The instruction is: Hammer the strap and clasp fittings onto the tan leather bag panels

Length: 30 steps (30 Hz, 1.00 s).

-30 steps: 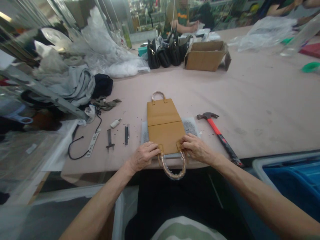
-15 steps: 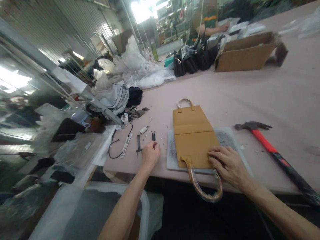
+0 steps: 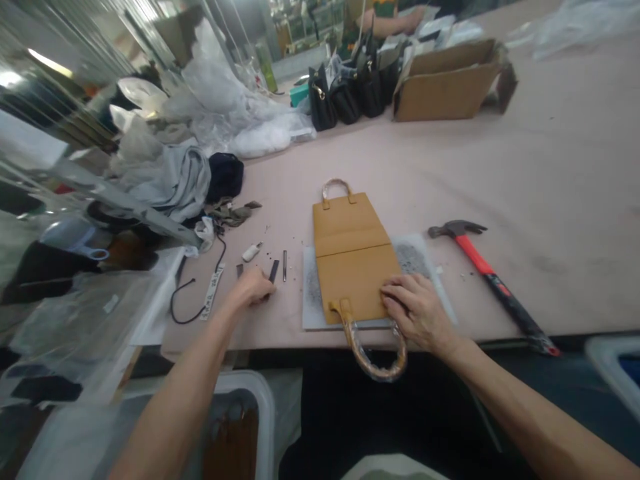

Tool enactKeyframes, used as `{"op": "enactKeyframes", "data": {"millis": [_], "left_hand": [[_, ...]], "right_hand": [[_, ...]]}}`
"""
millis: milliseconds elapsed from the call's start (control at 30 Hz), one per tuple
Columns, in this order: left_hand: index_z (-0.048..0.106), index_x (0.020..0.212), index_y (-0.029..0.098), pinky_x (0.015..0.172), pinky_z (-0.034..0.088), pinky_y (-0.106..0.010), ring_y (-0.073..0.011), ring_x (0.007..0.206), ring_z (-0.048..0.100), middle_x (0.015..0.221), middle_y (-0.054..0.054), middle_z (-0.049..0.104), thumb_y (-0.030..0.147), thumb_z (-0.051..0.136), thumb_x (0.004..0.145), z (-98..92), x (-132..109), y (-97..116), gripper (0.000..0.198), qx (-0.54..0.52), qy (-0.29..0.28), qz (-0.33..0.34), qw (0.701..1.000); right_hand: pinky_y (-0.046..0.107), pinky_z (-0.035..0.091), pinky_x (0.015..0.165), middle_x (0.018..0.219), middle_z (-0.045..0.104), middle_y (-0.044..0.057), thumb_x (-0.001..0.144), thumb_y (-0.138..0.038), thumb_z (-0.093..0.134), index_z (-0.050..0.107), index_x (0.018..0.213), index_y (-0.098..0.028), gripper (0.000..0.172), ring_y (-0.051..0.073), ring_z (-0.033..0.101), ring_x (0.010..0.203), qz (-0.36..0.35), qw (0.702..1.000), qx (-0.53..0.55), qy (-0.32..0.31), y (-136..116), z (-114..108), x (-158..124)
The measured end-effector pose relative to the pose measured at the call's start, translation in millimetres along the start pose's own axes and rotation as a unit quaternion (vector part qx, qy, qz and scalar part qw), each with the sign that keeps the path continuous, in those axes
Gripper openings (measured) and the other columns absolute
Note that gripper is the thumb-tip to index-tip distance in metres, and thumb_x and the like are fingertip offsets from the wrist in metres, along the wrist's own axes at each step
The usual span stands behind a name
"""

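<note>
A tan handbag lies flat with one handle at the far end. Its plastic-wrapped near handle hangs over the table's front edge. Beneath the bag is a pale slab with dark specks. My right hand grips the bag's lower right edge with curled fingers. My left hand is closed on a short dark flat bar whose upper end sticks out. Beside it lies a thin metal rod. Another dark tool is mostly hidden behind this hand.
A red-and-black claw hammer lies to the right. On the left are a small white bottle and a black cord. Farther back stand black handbags, a cardboard box and plastic wrapping; another person's arm is beyond.
My left hand has moved left, taking the dark bar away from the metal rod, which stays on the table. My right hand keeps its place on the bag. The view has shifted.
</note>
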State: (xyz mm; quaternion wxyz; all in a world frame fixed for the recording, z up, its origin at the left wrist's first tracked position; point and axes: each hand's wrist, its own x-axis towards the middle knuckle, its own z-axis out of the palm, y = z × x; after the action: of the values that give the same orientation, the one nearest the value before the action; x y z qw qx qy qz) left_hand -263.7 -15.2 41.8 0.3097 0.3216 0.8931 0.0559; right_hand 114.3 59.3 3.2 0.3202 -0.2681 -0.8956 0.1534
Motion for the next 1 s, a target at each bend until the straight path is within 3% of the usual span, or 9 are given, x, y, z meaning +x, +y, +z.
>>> {"op": "enactKeyframes", "data": {"millis": [100, 200, 367, 500, 600, 767, 1000], "left_hand": [[0.054, 0.064, 0.017, 0.05, 0.048, -0.025, -0.013, 0.045, 0.053, 0.047, 0.004, 0.049, 0.015, 0.071, 0.075, -5.1, -7.0, -7.5, 0.02, -0.063, -0.034, 0.005, 0.997], [0.058, 0.074, 0.015, 0.058, 0.057, -0.025, -0.01, 0.054, 0.056, 0.06, 0.003, 0.055, 0.015, 0.07, 0.078, -6.2, -18.7, -16.2, 0.013, -0.192, -0.083, 0.008, 0.978], [0.064, 0.085, 0.014, 0.061, 0.061, -0.027, -0.0107, 0.062, 0.061, 0.072, 0.0, 0.064, 0.019, 0.081, 0.073, 16.7, -44.0, -26.7, 0.022, -0.508, -0.156, 0.017, 0.847], [0.065, 0.091, 0.015, 0.056, 0.057, -0.022, -0.0127, 0.066, 0.066, 0.079, -0.002, 0.069, 0.028, 0.094, 0.064, 47.5, -62.7, -18.8, 0.042, -0.609, -0.232, 0.096, 0.752], [0.065, 0.092, 0.015, 0.057, 0.057, -0.02, -0.0149, 0.07, 0.071, 0.083, -0.004, 0.073, 0.032, 0.096, 0.065, 65.5, -71.4, -4.8, 0.045, -0.638, -0.27, 0.148, 0.706], [0.068, 0.092, 0.015, 0.065, 0.061, -0.025, -0.0186, 0.074, 0.075, 0.084, -0.005, 0.077, 0.029, 0.094, 0.069, 80.4, -75.7, 12.1, 0.038, -0.655, -0.266, 0.198, 0.679], [0.07, 0.093, 0.016, 0.072, 0.062, -0.031, -0.02, 0.076, 0.076, 0.083, -0.004, 0.078, 0.03, 0.094, 0.069, 80.2, -75.0, 19.6, 0.036, -0.647, -0.251, 0.215, 0.688]], "right_hand": [[0.044, 0.046, 0.087, 0.108, 0.07, 0.011, 0.098, -0.021, 0.053, 0.069, 0.105, -0.019, 0.017, 0.026, 0.06, 0.098, 0.012, 1.0, 0.003, -0.006, -1.0, -0.3, -0.6], [0.044, 0.046, 0.086, 0.109, 0.07, 0.011, 0.098, -0.021, 0.054, 0.069, 0.105, -0.019, 0.017, 0.026, 0.059, 0.098, 0.02, 1.0, 0.003, -0.007, -2.2, -1.2, -0.4], [0.044, 0.046, 0.086, 0.109, 0.071, 0.012, 0.097, -0.021, 0.055, 0.07, 0.104, -0.018, 0.017, 0.026, 0.06, 0.097, 0.023, 1.0, 0.009, -0.005, -3.3, -2.3, 1.7], [0.045, 0.047, 0.084, 0.106, 0.071, 0.011, 0.096, -0.02, 0.058, 0.069, 0.104, -0.018, 0.014, 0.026, 0.061, 0.094, 0.004, 1.0, 0.005, 0.012, -0.3, -0.2, 3.1], [0.045, 0.047, 0.081, 0.105, 0.071, 0.011, 0.094, -0.018, 0.06, 0.068, 0.105, -0.018, 0.013, 0.026, 0.061, 0.093, -0.009, 1.0, -0.001, 0.02, 1.1, 1.1, 3.0], [0.044, 0.046, 0.082, 0.106, 0.07, 0.01, 0.095, -0.016, 0.061, 0.066, 0.106, -0.018, 0.012, 0.025, 0.061, 0.094, -0.001, 1.0, -0.003, 0.014, -0.2, 1.0, 1.6], [0.044, 0.045, 0.082, 0.106, 0.07, 0.01, 0.095, -0.015, 0.061, 0.065, 0.105, -0.018, 0.011, 0.025, 0.059, 0.094, 0.006, 1.0, 0.005, 0.01, -1.8, -0.9, 2.3]]}}
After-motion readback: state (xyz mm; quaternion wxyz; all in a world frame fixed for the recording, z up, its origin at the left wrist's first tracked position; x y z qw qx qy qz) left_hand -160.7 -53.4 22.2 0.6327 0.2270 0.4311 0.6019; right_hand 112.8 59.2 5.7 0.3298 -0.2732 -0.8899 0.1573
